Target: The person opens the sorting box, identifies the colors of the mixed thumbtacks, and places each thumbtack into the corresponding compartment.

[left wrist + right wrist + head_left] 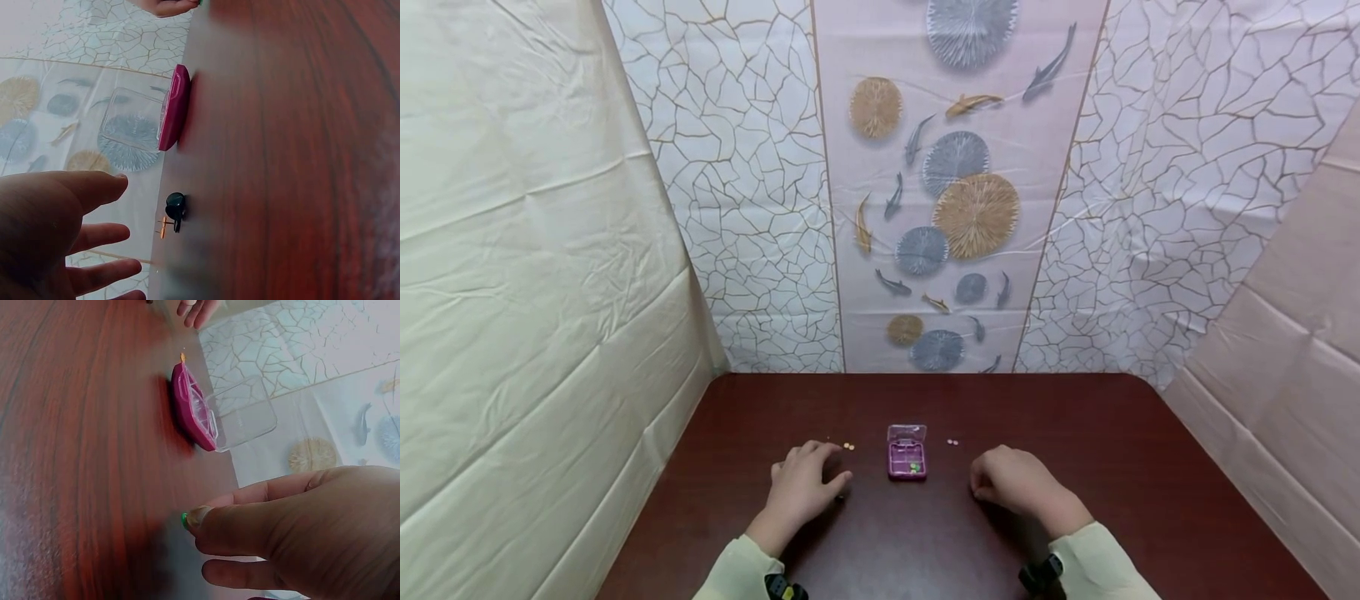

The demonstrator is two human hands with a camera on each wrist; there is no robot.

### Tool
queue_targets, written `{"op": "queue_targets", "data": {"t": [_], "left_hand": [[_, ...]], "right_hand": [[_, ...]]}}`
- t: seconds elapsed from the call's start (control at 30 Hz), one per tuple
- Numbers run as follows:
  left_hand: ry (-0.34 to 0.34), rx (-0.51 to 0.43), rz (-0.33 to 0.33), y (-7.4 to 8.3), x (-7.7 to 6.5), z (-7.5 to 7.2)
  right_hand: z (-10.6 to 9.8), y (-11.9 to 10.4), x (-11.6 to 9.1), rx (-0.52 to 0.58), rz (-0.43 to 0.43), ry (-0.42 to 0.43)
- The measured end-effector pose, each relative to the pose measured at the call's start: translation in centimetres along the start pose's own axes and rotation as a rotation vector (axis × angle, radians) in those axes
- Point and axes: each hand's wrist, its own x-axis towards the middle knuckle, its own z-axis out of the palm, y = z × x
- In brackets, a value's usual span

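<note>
A small pink pill box (907,460) with its clear lid (907,433) open lies mid-table; green pills show inside. My left hand (808,483) rests on the table left of it, fingers spread and relaxed (103,234), holding nothing. A dark pill (175,204) lies by its thumb, and orange pills (848,447) lie just beyond its fingertips. My right hand (1000,482) sits right of the box with its fingers curled. In the right wrist view a green pill (185,519) is held at the tip of its thumb (206,520), low against the table.
The dark red table (1120,467) is boxed in by patterned sheets at the back and plain sheets on both sides. Two pale pink pills (952,442) lie right of the box lid.
</note>
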Motion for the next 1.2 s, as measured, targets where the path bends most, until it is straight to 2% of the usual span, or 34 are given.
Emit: {"op": "queue_targets", "data": {"t": [0.37, 0.57, 0.73, 1.0, 1.2], "left_hand": [[0.008, 0.003, 0.0, 0.1, 0.2, 0.0], [0.01, 0.005, -0.003, 0.0, 0.2, 0.1], [-0.001, 0.0, -0.014, -0.3, 0.0, 0.3], [-0.022, -0.002, -0.011, -0.5, -0.2, 0.2], [-0.034, -0.01, -0.007, -0.3, 0.1, -0.1]], "right_hand": [[-0.5, -0.1, 0.8, -0.026, 0.025, 0.037], [-0.5, -1.0, 1.7, -0.026, 0.024, 0.056], [-0.2, -1.7, 2.5, -0.024, 0.015, 0.07], [1.1, -2.6, 4.1, -0.016, -0.011, 0.137], [0.9, -3.3, 5.1, -0.003, -0.01, 0.153]]}}
